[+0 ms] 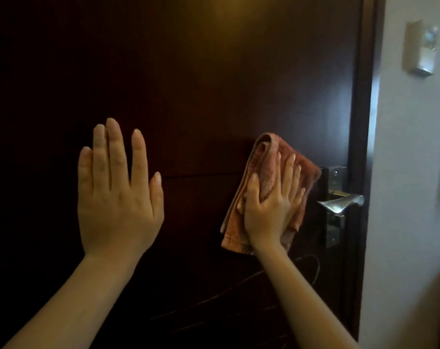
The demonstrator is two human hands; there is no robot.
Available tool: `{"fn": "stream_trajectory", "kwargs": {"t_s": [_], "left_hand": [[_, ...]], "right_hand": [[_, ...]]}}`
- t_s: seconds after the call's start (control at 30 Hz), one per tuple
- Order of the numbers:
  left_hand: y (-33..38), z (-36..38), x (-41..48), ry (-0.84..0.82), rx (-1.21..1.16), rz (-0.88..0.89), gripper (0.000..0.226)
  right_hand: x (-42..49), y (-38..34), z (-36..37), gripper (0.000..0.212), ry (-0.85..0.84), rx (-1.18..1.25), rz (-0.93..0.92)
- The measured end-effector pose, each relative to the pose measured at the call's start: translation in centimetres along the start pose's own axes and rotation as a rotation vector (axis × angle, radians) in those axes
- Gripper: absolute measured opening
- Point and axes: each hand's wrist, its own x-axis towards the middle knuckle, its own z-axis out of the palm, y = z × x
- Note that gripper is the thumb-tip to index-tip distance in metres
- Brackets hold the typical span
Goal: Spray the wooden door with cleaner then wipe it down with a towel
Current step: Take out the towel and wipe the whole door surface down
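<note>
The dark wooden door [201,84] fills most of the view. My right hand [272,205] presses a folded reddish-brown towel [264,172] flat against the door, fingers spread and straight, just left of the metal lever handle [340,202]. My left hand [118,195] lies flat on the door panel further left, fingers straight and pointing up, holding nothing. No spray bottle is in view.
The lock plate [336,222] sits behind the handle at the door's right edge. The dark door frame [365,96] borders a white wall [410,172] with a small wall-mounted switch box [420,49]. A horizontal groove [201,175] crosses the door at hand height.
</note>
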Motion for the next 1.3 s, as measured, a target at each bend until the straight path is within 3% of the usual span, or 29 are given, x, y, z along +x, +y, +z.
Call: {"fn": "stream_trajectory", "kwargs": {"t_s": [0.17,0.33,0.5,0.73,0.87,1.07,1.2,1.3], "left_hand": [[-0.2,-0.2,-0.6,-0.034,-0.004,0.039,0.063],[-2.3,-0.7,-1.8,-0.098,0.023,0.220,0.059],[-4.4,-1.3,-3.6,-0.155,0.044,0.321,0.056],[-4.1,-0.9,-4.4,-0.118,0.058,0.259,0.055],[-3.6,-0.8,-4.8,-0.105,0.053,0.223,0.055],[-3.6,-0.3,-5.6,-0.076,0.065,0.208,0.054],[-3.8,-0.2,-5.6,-0.052,0.085,0.230,0.053],[-3.7,-0.3,-5.7,-0.064,0.082,0.223,0.054]], "right_hand": [[-2.5,1.4,-0.4,0.065,0.056,-0.024,0.094],[-0.5,-3.2,0.8,0.059,0.060,0.054,0.344],[-1.0,-7.9,2.4,0.063,-0.038,0.037,0.140],[-3.1,-3.7,1.6,0.055,0.061,-0.031,-0.124],[-5.7,-1.7,1.3,0.062,0.098,-0.064,-0.079],[-6.7,-5.5,2.2,0.063,0.116,0.032,0.200],[-7.0,-8.9,3.3,0.061,0.034,0.016,0.015],[-7.9,-7.3,3.2,0.060,0.032,-0.010,-0.127]]}}
